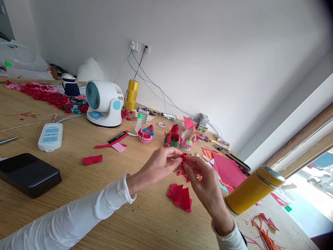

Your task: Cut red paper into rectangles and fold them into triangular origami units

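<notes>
Between the fingertips of both hands is a small piece of red paper point(184, 158), held up above the table; its exact fold is partly hidden by the fingers. My left hand point(162, 165) pinches it from the left. From the other side my right hand point(204, 177) grips the same piece with thumb and fingers. Below them on the wood lies a loose pile of red paper pieces point(180, 197). Just beyond the hands stand folded-paper ornaments: a green and red one point(171, 140), a pale pink one point(187, 138) and a pink and blue one point(146, 134).
A yellow flask point(253, 191) stands at right, near large red sheets point(229, 168). Leftward are a white fan point(105, 102), a power strip point(50, 137), a black box-shaped device point(28, 175), a single red strip point(92, 159) and a black cutter point(117, 136). Orange strips point(265, 232) lie lower right.
</notes>
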Tool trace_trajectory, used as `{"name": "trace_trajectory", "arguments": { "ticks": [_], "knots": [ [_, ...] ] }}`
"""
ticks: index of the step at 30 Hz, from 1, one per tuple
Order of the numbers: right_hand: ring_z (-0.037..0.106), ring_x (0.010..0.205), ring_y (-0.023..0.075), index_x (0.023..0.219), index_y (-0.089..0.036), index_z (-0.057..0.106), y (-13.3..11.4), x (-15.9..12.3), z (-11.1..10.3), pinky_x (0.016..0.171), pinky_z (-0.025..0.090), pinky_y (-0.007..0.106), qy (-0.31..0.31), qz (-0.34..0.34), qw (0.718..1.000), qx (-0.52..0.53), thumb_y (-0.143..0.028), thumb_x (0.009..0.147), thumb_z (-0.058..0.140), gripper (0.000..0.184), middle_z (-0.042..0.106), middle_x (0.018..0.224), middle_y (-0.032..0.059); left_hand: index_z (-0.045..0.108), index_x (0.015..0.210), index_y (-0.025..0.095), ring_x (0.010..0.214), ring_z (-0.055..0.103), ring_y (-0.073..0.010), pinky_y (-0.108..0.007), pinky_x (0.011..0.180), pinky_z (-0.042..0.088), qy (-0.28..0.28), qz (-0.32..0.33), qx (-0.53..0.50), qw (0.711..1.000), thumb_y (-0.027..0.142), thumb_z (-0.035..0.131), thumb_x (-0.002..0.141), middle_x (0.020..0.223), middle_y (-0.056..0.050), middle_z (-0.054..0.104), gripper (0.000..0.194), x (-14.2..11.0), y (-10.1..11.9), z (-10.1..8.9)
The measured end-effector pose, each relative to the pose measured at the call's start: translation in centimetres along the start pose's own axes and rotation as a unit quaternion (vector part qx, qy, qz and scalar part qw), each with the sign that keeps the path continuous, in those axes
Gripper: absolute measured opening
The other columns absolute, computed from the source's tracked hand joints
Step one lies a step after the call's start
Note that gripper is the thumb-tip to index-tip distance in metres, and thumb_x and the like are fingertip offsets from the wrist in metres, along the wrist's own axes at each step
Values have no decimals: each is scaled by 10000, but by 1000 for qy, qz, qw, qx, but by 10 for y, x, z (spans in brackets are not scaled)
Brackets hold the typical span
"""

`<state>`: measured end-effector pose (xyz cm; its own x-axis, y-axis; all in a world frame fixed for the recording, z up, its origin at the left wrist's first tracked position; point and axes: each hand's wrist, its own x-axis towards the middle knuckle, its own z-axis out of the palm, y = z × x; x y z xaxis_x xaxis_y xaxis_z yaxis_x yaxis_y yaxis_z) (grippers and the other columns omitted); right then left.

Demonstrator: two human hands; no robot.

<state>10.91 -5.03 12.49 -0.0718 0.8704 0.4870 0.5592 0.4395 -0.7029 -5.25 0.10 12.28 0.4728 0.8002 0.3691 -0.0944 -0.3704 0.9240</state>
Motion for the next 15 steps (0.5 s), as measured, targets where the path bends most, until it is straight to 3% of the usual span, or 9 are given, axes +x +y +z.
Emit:
{"name": "trace_trajectory", "arguments": {
  "ticks": [15],
  "knots": [
    [732,770,219,1055,-179,624,3,0,0,686,600,349,8,3,1000,11,-318,896,568,218,753,935,102,666,1011,130,901,706,-215,-333,808,572,2,9,7,1000,282,590,876,967,-99,734,217,0,-3,-1]
  ]
}}
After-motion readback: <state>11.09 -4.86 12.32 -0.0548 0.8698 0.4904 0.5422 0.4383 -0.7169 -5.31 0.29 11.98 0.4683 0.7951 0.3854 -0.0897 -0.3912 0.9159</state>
